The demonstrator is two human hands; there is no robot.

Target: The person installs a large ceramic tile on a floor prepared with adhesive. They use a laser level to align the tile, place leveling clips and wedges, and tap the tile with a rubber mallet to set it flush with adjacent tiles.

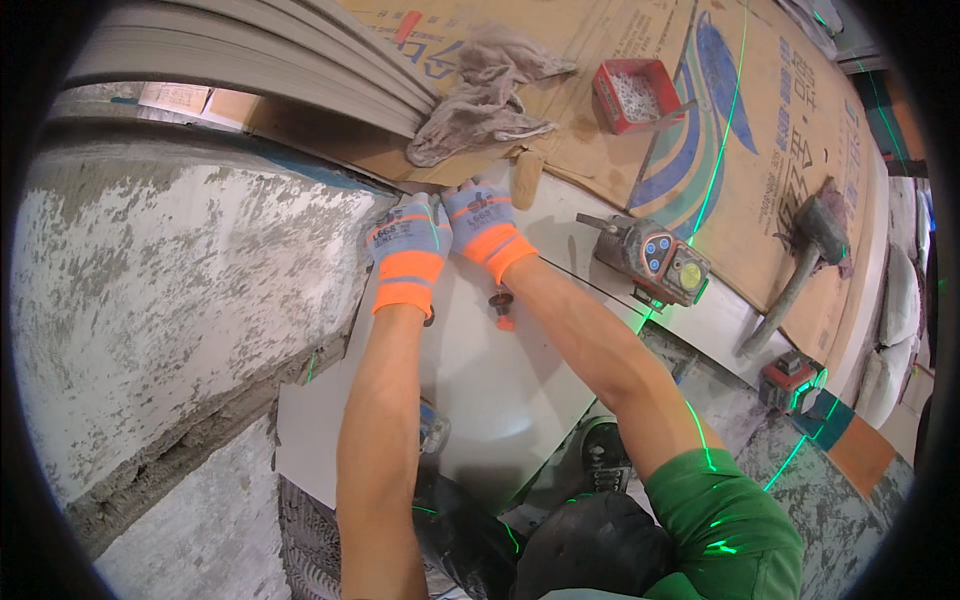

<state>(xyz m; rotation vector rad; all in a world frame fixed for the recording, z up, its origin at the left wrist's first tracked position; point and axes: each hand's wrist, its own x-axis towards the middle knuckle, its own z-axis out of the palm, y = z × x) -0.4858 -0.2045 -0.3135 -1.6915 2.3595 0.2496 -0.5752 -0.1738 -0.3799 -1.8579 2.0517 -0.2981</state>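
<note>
Nearest you: your dark-clad knee (595,550) and green sleeve (735,520) at the lower edge, streaked with bright green laser light. Black shoe (605,455) just beyond the knee

Both your forearms reach forward over a pale slab (510,400), which lies in front of you, alongside a mottled white surface (200,250) on your left. Left hand (405,245) and right hand (485,225) side by side at the slab's far end, in grey gloves with orange cuffs. Backs turned up, fingers bent forward; fingertips hidden, so cannot tell whether they grip the edge or only press on it

Beside your right wrist, on the slab: small orange-tipped fitting (503,312). Blue object (432,425) partly covered by your left forearm, kind unclear

Just beyond the right hand, a short wooden piece (527,178). Past it, printed cardboard (600,30) carrying a crumpled stained rag (490,100), a red tray (605,95) of small white pieces, and to the right a dark-headed mallet (822,232)

Laser level (650,258) right of your hands; second red-and-black unit (785,383) farther right. Grey ridged panels (250,50) upper left
</note>
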